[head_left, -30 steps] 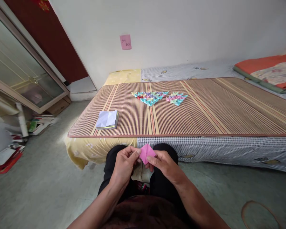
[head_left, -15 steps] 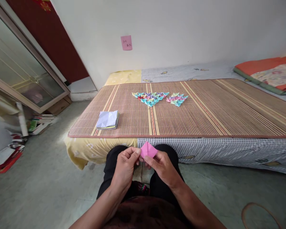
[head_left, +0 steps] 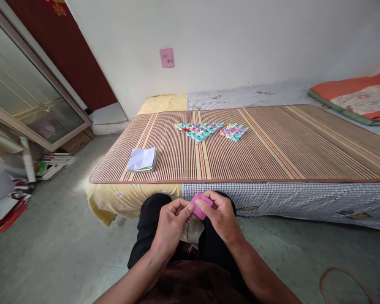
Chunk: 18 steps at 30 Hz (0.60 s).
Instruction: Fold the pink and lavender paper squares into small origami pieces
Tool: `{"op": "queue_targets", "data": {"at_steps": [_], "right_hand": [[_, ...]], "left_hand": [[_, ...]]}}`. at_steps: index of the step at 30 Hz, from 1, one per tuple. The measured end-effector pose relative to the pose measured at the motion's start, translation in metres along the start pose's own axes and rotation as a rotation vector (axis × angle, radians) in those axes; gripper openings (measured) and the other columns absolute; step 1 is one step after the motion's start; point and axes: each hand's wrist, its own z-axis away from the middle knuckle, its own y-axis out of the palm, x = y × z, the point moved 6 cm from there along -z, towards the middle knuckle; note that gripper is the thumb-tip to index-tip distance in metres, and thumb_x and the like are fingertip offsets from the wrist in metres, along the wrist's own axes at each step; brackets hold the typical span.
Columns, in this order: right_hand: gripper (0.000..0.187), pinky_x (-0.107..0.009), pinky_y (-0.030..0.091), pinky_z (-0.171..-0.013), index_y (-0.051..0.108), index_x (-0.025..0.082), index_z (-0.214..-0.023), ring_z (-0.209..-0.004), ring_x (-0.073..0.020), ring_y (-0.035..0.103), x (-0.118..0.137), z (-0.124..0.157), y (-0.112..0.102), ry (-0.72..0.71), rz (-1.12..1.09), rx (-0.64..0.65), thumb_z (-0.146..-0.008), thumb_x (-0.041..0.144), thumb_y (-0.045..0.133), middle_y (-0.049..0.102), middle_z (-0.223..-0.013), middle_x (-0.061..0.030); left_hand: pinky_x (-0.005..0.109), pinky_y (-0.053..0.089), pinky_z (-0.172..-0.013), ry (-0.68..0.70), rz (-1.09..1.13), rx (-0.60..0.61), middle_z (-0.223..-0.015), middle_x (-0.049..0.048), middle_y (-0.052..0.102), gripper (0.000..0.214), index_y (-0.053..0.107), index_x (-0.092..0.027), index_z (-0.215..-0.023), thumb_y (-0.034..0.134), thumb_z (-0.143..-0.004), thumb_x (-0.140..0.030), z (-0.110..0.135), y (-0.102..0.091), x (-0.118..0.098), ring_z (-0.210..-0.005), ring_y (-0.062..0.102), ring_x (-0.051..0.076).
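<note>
In the frame's lower centre, the left hand and right hand pinch a tilted, folded pink paper square.

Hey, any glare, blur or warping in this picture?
Head view: a pale glare patch on the floor left of the yellow sheet; head view: the pink paper is fairly clear, without obvious motion blur, while writing on the wall note looks soft; head view: shapes toward the edges look stretched, as with a wide lens.
</note>
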Motion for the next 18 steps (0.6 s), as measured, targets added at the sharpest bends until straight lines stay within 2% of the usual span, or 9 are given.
{"op": "queue_targets", "data": {"at_steps": [3, 6, 10, 12, 14, 16, 18], "right_hand": [[0.028, -0.026, 0.044, -0.057, 0.067, 0.019, -0.075, -0.061, -0.0147, 0.055, 0.001, -0.002, -0.006, -0.01, 0.003, -0.039, -0.095, 0.04, 0.064, 0.062, -0.066, 0.0008], [0.026, -0.027, 0.044, -0.056, 0.064, 0.02, -0.073, -0.059, -0.0148, 0.055, 0.005, -0.003, -0.007, -0.053, 0.058, -0.079, -0.094, 0.036, 0.063, 0.061, -0.064, 0.0012], [0.023, -0.029, 0.044, -0.061, 0.059, 0.021, -0.068, -0.059, -0.0153, 0.055, 0.015, 0.0, -0.007, -0.199, 0.291, -0.181, -0.091, 0.026, 0.06, 0.059, -0.063, 0.0016], [0.022, -0.029, 0.044, -0.063, 0.057, 0.022, -0.068, -0.06, -0.0155, 0.055, 0.017, 0.0, -0.006, -0.228, 0.351, -0.204, -0.09, 0.024, 0.059, 0.058, -0.063, 0.0017], [0.022, -0.029, 0.046, -0.064, 0.061, 0.021, -0.074, -0.063, -0.0163, 0.058, 0.013, -0.003, -0.006, -0.175, 0.278, -0.178, -0.094, 0.029, 0.058, 0.061, -0.066, 0.0007], [0.022, -0.029, 0.051, -0.067, 0.068, 0.02, -0.088, -0.071, -0.0183, 0.065, 0.005, -0.005, -0.005, -0.081, 0.13, -0.115, -0.097, 0.038, 0.059, 0.069, -0.077, -0.0025], [0.028, -0.029, 0.055, -0.069, 0.07, 0.019, -0.101, -0.078, -0.0201, 0.069, -0.002, -0.005, -0.001, 0.003, -0.025, -0.039, -0.095, 0.046, 0.064, 0.074, -0.087, -0.0054]], "left_hand": [[0.025, 0.042, -0.06, 0.006, -0.038, 0.011, -0.063, 0.0034, 0.071, 0.027, 0.075, -0.016, -0.069, 0.083, -0.08, -0.039, 0.001, 0.001, 0.0, -0.06, 0.056, 0.014], [0.026, 0.042, -0.061, 0.011, -0.069, 0.031, -0.064, 0.0036, 0.071, 0.028, 0.075, -0.016, -0.07, 0.083, -0.08, -0.041, 0.003, 0.003, -0.001, -0.06, 0.057, 0.015], [0.026, 0.043, -0.061, 0.029, -0.086, 0.064, -0.065, 0.0037, 0.071, 0.031, 0.077, -0.016, -0.07, 0.084, -0.08, -0.044, 0.006, 0.008, -0.004, -0.061, 0.057, 0.016], [0.026, 0.043, -0.061, 0.023, -0.084, 0.065, -0.065, 0.0037, 0.071, 0.031, 0.077, -0.016, -0.07, 0.084, -0.08, -0.044, 0.006, 0.008, -0.003, -0.061, 0.057, 0.015], [0.025, 0.042, -0.061, 0.005, -0.039, 0.022, -0.064, 0.0037, 0.071, 0.03, 0.077, -0.015, -0.07, 0.086, -0.078, -0.042, 0.003, 0.004, 0.0, -0.061, 0.057, 0.014], [0.024, 0.042, -0.06, -0.029, 0.055, -0.043, -0.063, 0.0035, 0.07, 0.029, 0.077, -0.015, -0.07, 0.088, -0.075, -0.041, -0.002, -0.001, 0.005, -0.06, 0.056, 0.014], [0.024, 0.042, -0.058, -0.068, 0.169, -0.096, -0.064, 0.0027, 0.069, 0.031, 0.076, -0.015, -0.069, 0.09, -0.071, -0.042, -0.006, -0.006, 0.01, -0.059, 0.055, 0.012]]}}
